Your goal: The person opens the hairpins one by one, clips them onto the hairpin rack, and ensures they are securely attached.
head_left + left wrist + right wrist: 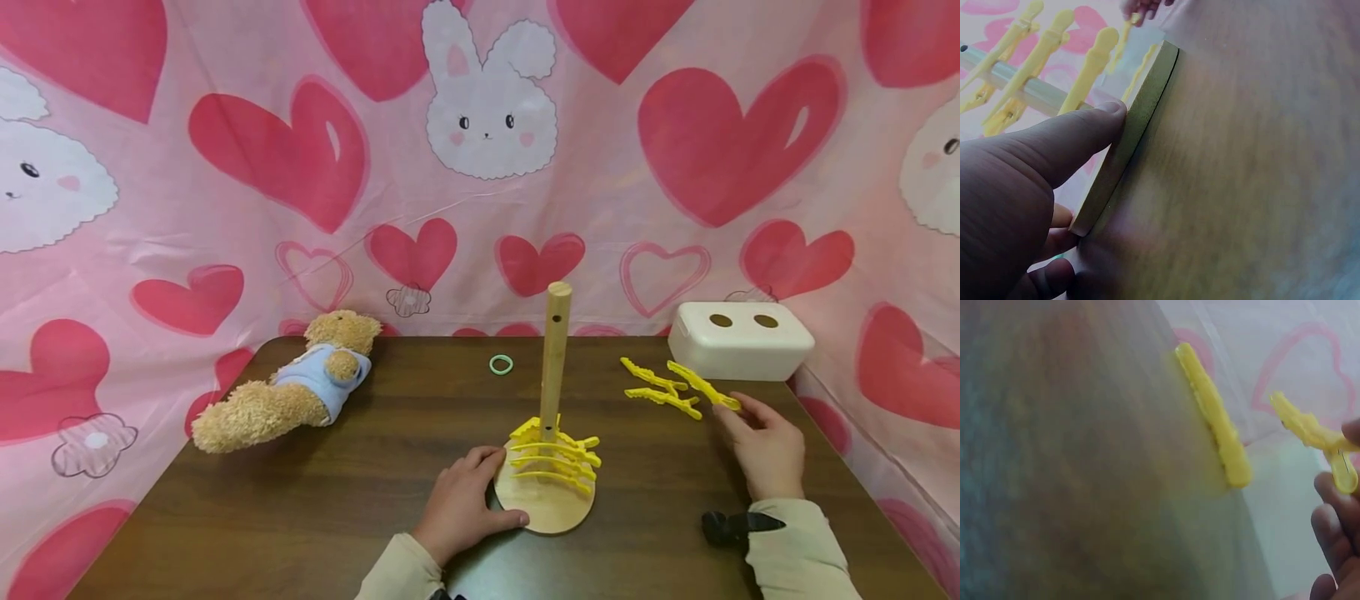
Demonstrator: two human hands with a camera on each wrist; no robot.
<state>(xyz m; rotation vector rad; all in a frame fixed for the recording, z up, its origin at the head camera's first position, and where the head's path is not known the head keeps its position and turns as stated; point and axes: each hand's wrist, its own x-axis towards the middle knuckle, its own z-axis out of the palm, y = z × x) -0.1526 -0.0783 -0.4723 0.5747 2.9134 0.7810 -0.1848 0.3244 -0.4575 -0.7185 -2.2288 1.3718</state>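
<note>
A wooden stand with an upright post (555,358) rises from a round base (551,517). Several yellow alligator hair clips (558,450) are clamped one above another low on the post. My left hand (461,500) holds the base at its left and near edge; in the left wrist view the thumb (1094,128) lies on its rim. Over on the right, my right hand (765,446) pinches one yellow hair clip (701,385) by its tail end, raised off the table. Two more loose clips (663,398) lie just left of it.
A white box with two round holes (742,350) stands at the back right. Behind the post lies a small green ring (501,364). The teddy bear in a blue top (311,383) lies at the left. A pink heart-patterned cloth (480,208) hangs around the table.
</note>
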